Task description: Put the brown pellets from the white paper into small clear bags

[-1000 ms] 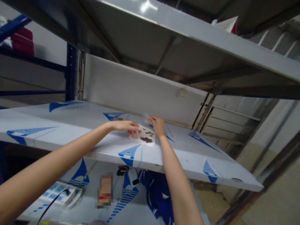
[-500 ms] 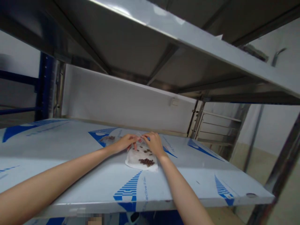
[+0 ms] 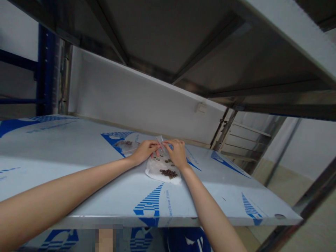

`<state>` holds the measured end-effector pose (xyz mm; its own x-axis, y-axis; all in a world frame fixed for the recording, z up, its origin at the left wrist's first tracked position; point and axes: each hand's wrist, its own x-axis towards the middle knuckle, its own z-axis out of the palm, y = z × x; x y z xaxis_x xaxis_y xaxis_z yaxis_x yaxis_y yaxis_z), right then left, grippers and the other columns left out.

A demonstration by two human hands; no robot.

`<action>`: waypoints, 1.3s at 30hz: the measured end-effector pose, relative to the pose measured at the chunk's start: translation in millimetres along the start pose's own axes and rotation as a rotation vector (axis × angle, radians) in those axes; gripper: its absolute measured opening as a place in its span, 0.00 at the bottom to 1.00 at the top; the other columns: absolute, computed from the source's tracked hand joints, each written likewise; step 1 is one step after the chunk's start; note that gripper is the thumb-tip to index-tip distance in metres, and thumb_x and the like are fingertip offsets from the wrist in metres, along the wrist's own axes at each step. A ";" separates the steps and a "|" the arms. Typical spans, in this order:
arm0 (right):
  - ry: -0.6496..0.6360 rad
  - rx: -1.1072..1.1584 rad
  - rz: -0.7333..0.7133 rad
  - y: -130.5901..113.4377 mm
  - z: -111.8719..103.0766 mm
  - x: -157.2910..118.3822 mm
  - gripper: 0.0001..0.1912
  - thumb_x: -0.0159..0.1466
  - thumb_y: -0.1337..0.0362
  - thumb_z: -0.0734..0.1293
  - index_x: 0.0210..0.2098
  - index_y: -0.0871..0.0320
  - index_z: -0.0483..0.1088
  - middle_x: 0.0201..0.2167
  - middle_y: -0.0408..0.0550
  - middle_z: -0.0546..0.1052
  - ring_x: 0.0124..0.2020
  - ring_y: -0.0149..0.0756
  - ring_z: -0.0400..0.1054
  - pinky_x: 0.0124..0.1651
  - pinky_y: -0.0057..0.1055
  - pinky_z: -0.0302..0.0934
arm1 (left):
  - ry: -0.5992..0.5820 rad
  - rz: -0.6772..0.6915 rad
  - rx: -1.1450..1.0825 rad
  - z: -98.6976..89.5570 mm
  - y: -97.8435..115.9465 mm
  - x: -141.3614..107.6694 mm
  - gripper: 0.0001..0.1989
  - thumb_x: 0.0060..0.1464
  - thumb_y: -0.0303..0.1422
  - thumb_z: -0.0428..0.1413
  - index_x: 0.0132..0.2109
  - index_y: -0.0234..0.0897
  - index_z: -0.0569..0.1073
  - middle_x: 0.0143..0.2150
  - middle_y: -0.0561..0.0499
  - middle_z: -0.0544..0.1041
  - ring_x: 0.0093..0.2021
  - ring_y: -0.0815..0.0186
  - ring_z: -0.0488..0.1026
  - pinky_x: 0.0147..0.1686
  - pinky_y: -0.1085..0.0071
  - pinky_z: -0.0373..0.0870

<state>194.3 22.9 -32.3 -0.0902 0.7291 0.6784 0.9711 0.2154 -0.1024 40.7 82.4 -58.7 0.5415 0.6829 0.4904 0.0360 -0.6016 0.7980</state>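
A clear plastic zip bag lies on the film-covered shelf, its bottom towards me and looking whitish. Several small dark brown pieces cluster near its lower end, and a few more are scattered higher up. My left hand pinches the left side of the bag's top edge. Opposite it, my right hand pinches the right side, fingertips close to the left ones. Between them a clear flap with a reddish line sticks up. Just left of my left hand lies a second clear bag with similar brown pieces.
The shelf wears protective film with blue prints. A metal shelf hangs low overhead, and metal posts stand behind. Under the front edge are a blue object and a blurred-out patch.
My view has shifted, so the upper shelf fills more of the frame. Both hands keep pinching the bag's top, and its clear flap now stands up more visibly between them.
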 end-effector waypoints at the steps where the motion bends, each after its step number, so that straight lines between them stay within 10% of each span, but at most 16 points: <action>1: 0.042 0.001 0.020 0.9 -0.1 0.1 0.14 0.66 0.59 0.60 0.44 0.54 0.74 0.44 0.46 0.78 0.48 0.38 0.66 0.53 0.36 0.48 | 0.023 -0.004 0.018 -0.9 0.6 0.0 0.15 0.53 0.39 0.50 0.30 0.31 0.74 0.24 0.50 0.75 0.21 0.70 0.66 0.23 0.74 0.61; 6: 0.208 0.074 0.182 1.4 -4.7 2.6 0.13 0.63 0.57 0.63 0.40 0.57 0.73 0.41 0.48 0.78 0.44 0.39 0.68 0.52 0.37 0.49 | 0.168 0.013 0.057 -4.7 4.4 -0.1 0.16 0.52 0.42 0.51 0.32 0.33 0.74 0.23 0.53 0.73 0.20 0.71 0.65 0.23 0.75 0.60; 11: 0.022 0.267 0.068 -4.3 -3.2 3.2 0.11 0.63 0.57 0.63 0.37 0.53 0.76 0.39 0.43 0.79 0.43 0.35 0.70 0.52 0.34 0.54 | 0.240 0.117 0.062 -4.3 5.1 0.1 0.17 0.53 0.43 0.51 0.30 0.33 0.72 0.22 0.53 0.70 0.22 0.71 0.64 0.25 0.75 0.59; 28: -0.116 0.123 -0.042 -7.7 -5.8 0.2 0.08 0.58 0.59 0.69 0.36 0.53 0.79 0.36 0.47 0.80 0.43 0.38 0.71 0.59 0.45 0.46 | 0.131 0.162 0.331 -3.6 0.3 0.9 0.15 0.55 0.39 0.51 0.31 0.33 0.76 0.24 0.53 0.72 0.28 0.68 0.66 0.31 0.74 0.55; 39: -0.257 0.355 -0.002 -1.0 -5.3 2.1 0.13 0.64 0.60 0.63 0.39 0.55 0.78 0.37 0.46 0.80 0.40 0.38 0.74 0.48 0.34 0.61 | 0.094 0.235 0.366 -6.7 7.3 -4.3 0.18 0.59 0.37 0.46 0.27 0.32 0.70 0.23 0.54 0.69 0.27 0.70 0.64 0.30 0.74 0.54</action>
<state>194.3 20.8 -26.8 -0.1875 0.8568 0.4804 0.8386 0.3943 -0.3758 33.0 77.8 -52.6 0.4920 0.5349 0.6868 0.2258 -0.8404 0.4927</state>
